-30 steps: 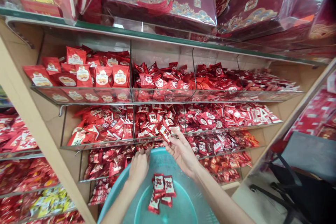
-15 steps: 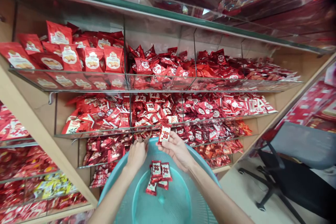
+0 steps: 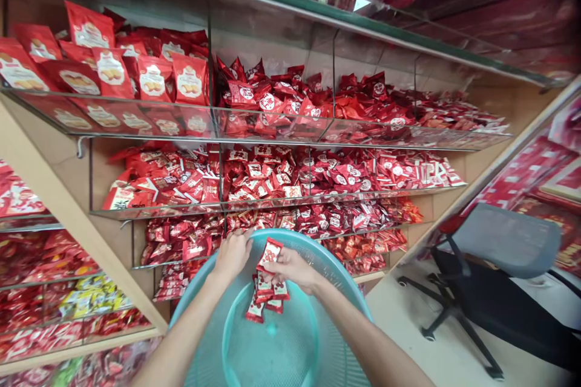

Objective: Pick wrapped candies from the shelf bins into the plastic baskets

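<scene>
My right hand (image 3: 290, 269) pinches a small red-and-white snack packet (image 3: 270, 251) between thumb and fingers, just inside the far side of a turquoise plastic basket (image 3: 338, 275). Below it, several similar packets (image 3: 255, 311) lie in a loose pile on the basket's bottom, partly covered by the held one. At the basket's far left rim is my left hand (image 3: 233, 256), its fingers curled over the edge.
Glass-fronted shelves (image 3: 376, 136) full of red snack packets stand directly ahead. Larger red cookie bags (image 3: 153, 78) fill the upper left compartment. A wooden upright (image 3: 68, 211) runs down the left. An office chair (image 3: 503, 242) stands at right on the floor.
My right hand has lowered the packet from in front of the shelf, down and leftward into the basket above the pile. My left hand stays at the rim. The view has shifted slightly.
</scene>
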Available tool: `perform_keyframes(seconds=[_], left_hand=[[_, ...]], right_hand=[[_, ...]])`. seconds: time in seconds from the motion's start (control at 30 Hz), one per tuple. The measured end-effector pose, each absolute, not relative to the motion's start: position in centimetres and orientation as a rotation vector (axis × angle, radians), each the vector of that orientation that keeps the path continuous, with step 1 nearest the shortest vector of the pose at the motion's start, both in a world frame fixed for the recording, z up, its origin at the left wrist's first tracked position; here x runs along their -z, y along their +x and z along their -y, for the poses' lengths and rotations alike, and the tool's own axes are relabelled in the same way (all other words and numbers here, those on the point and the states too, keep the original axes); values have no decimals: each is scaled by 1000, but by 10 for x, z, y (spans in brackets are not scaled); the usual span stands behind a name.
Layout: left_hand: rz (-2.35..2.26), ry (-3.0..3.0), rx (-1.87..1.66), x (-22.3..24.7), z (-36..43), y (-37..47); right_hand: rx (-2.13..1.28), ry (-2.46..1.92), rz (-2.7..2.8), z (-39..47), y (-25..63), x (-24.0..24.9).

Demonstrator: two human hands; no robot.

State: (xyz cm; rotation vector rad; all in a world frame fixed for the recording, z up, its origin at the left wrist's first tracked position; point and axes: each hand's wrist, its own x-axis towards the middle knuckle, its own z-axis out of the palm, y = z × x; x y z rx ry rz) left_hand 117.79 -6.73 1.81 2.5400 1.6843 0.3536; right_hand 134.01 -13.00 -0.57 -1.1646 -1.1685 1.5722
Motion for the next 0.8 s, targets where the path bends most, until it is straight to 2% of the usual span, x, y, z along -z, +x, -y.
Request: perform_keyframes(seconds=[0.53, 0.63, 0.8], left_hand=[[-1715, 2487, -356, -24, 70, 1169], [-1732, 2485, -356, -23, 69, 1167], [-1738, 2495, -378, -19, 65, 1163]], right_hand=[[-1569, -1604, 1523, 120, 1359, 24], [-1388, -1781, 1659, 119, 1351, 30], [-743, -2274, 1935, 118, 1348, 25]])
